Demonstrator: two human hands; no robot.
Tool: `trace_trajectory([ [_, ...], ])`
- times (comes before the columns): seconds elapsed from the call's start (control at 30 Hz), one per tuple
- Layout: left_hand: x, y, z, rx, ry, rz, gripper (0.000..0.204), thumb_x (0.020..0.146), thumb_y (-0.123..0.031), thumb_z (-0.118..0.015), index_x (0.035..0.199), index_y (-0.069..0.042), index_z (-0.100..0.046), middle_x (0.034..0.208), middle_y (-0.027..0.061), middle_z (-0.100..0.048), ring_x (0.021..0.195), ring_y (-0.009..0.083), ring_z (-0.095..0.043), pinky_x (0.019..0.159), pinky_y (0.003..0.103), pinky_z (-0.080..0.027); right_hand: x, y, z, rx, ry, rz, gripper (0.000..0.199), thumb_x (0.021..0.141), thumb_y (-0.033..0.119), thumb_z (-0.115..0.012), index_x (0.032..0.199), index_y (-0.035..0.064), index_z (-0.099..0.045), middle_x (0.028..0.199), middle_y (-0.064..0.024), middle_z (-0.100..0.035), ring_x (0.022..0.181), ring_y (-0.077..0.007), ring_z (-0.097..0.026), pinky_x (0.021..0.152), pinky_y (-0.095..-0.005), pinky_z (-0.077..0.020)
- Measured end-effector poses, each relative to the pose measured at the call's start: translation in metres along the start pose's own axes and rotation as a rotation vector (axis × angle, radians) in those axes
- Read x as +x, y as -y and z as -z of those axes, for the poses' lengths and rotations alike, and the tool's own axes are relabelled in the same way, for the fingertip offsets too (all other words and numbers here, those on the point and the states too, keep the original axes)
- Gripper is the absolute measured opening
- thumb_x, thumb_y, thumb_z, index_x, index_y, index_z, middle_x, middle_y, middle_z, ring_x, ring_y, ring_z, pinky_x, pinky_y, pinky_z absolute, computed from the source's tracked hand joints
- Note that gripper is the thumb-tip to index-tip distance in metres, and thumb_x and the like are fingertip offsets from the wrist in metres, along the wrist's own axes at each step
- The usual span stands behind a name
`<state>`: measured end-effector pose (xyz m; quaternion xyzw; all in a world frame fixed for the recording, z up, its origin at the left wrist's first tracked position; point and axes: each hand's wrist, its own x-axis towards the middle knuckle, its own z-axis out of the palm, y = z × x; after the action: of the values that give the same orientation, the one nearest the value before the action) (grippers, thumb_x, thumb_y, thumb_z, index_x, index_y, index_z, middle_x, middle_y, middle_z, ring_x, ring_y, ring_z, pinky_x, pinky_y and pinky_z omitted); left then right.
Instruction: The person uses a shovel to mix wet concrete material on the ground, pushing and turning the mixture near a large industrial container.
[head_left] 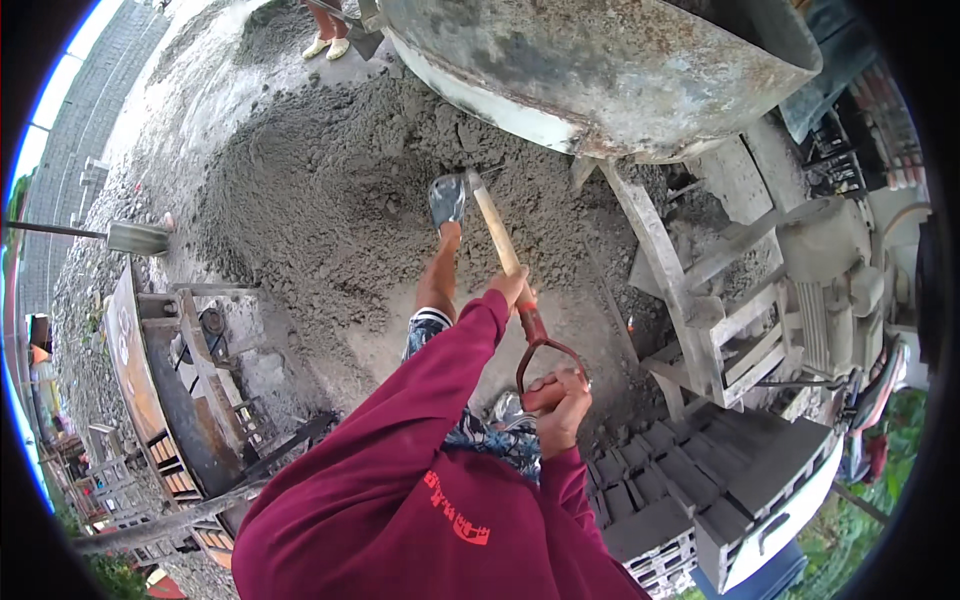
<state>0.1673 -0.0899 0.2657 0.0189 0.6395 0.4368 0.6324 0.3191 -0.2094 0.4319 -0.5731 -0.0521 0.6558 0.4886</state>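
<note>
Both my hands are on a shovel [497, 230] with a pale wooden shaft and a red D-shaped grip. My left hand [511, 287] wraps round the shaft just above the red socket. My right hand [561, 402] is closed on the crossbar of the grip, nearer my body. The shaft slants away from me to a heap of wet grey sand or concrete mix [330, 165]. Its blade is mostly hidden in the grey material there. Beside the far end of the shaft, my foot in a grey shoe [447, 200] stands on the heap.
A large rusty metal drum [600, 70] overhangs the far right, near a wooden frame [680, 270]. Grey blocks [690, 470] are stacked at lower right. A worn machine or bench [165, 380] stands at left, below a metal cylinder on a pole [138, 238]. Another person's feet [328, 47] show far off.
</note>
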Motion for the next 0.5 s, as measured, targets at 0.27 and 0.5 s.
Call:
trace_trajectory([
  [0.27, 0.032, 0.035, 0.086, 0.145, 0.057, 0.302, 0.07, 0.078, -0.069, -0.05, 0.109, -0.006, -0.05, 0.069, 0.0092, -0.057, 0.055, 0.0205, -0.058, 0.053, 0.038, -0.05, 0.061, -0.062, 0.086, -0.143, -0.34, 0.153, 0.011, 0.072, 0.014, -0.058, 0.077, 0.0067, -0.052, 0.06, -0.0035, -0.049, 0.047, -0.0175, -0.048, 0.044, -0.0304, -0.0414],
  [0.5, 0.212, 0.021, 0.095, 0.286, 0.051, 0.358, 0.08, 0.073, -0.069, -0.057, 0.118, -0.003, -0.048, 0.101, 0.0177, -0.061, 0.085, 0.0293, -0.062, 0.078, 0.044, -0.051, 0.131, -0.14, 0.178, -0.228, -0.703, -0.076, 0.011, 0.072, 0.013, -0.056, 0.078, 0.0038, -0.059, 0.067, -0.0016, -0.051, 0.053, -0.0132, -0.048, 0.046, -0.0299, -0.0397],
])
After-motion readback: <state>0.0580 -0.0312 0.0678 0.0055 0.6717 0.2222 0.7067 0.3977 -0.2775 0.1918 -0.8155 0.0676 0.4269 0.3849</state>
